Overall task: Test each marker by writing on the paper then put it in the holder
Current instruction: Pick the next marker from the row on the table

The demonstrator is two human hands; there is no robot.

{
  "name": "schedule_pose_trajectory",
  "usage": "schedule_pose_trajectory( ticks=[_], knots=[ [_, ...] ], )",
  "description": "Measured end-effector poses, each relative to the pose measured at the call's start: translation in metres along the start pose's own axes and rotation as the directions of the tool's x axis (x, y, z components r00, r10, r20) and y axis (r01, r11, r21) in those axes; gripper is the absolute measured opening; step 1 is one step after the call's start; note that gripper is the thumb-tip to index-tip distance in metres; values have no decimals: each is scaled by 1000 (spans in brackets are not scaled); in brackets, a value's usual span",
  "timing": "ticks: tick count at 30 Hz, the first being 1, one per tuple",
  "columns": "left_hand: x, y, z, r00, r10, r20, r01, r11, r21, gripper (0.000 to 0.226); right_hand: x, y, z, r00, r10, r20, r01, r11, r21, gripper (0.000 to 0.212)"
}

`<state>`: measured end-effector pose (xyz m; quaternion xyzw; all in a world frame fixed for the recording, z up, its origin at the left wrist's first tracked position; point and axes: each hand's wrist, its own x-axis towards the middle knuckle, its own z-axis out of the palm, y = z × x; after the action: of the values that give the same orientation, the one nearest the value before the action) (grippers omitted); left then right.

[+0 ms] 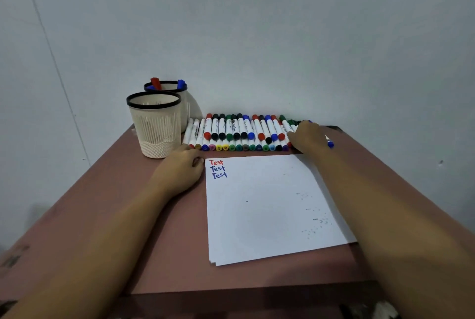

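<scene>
- Table [159, 228]: reddish-brown top, its far edge set against a pale wall [257, 35].
- Paper [264, 210]: a thin white stack lay right of centre, its near corners close to the near edge. The word "Test" [218, 168] stood three times at the sheet's far left corner (once in red, twice in blue).
- Markers [239, 131]: white-barrelled, with caps in many colours, laid side by side in overlapping rows along the far edge, just beyond the paper.
- Near holder [155, 133]: cream ribbed cup with a black rim, upright at the far left corner; no marker showed above its rim.
- Far holder [185, 105]: same type, directly behind the first and against the wall. A red marker [155, 83] and a blue marker [181, 84] stood in it.
- Left hand [180, 170]: rested back-up on the table beside the paper's far left corner, fingers loosely bent and touching that corner, with nothing held.
- Right hand [305, 138]: lay back-up over the right end of the marker rows. A blue-capped marker [330, 142] stuck out from its right side; the fingers were hidden, so I could not tell whether the hand gripped it.
</scene>
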<state>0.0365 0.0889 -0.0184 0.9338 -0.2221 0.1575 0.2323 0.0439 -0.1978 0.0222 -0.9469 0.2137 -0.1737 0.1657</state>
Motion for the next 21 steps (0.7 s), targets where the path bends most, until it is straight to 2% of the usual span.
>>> schedule_pose_trajectory(
  ticks=[5,11,15,18,21],
  knots=[
    [1,0,0,1000,-1,-2,1,1000,2,27,-1,-5,5,997,40,-59,-39,999,8,38],
    [0,4,-3,1000,-1,-8,1,999,-47,30,-14,-13,-6,977,87,-194,-43,974,224,22],
    [-2,9,-5,994,35,-99,-43,996,-81,39,-34,-24,-20,980,-21,-198,93,928,361,21],
    [-5,14,-8,980,103,-170,-122,987,-107,47,-62,-36,-26,985,-119,-126,169,826,538,11],
    [-5,15,-8,965,194,-176,-207,976,-62,58,-86,-48,-25,972,-226,-59,215,765,607,11]
  ],
)
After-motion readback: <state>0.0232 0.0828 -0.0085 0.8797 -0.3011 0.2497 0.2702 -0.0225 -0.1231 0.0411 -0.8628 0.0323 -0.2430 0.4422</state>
